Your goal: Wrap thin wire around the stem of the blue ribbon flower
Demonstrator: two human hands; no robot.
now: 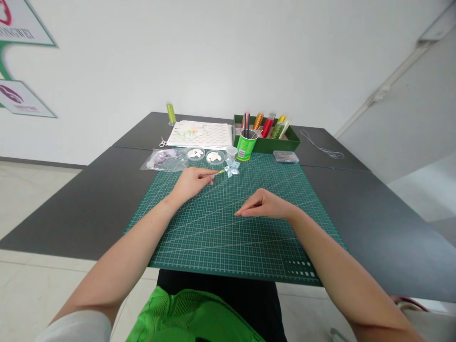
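Note:
A pale blue artificial flower [232, 167] with pointed petals sits at the end of a thin yellowish stem [221, 171]. My left hand [192, 183] is closed on that stem, fingers pinched, holding the flower just above the green cutting mat [213, 247]. Nearer to me and to the right, my right hand [263, 204] hangs over the mat with thumb and fingertips pressed together. Whatever it pinches, if anything, is too small to make out. The two hands are apart.
Behind the flower stand a small white cup [231, 152], a green can [245, 147] with sticks, and dishes of white pieces [215, 156]. A plastic bag [166, 160], scissors [163, 142], white sheets [213, 135], a box [295, 141] of thread spools and a clear case [286, 157] lie around.

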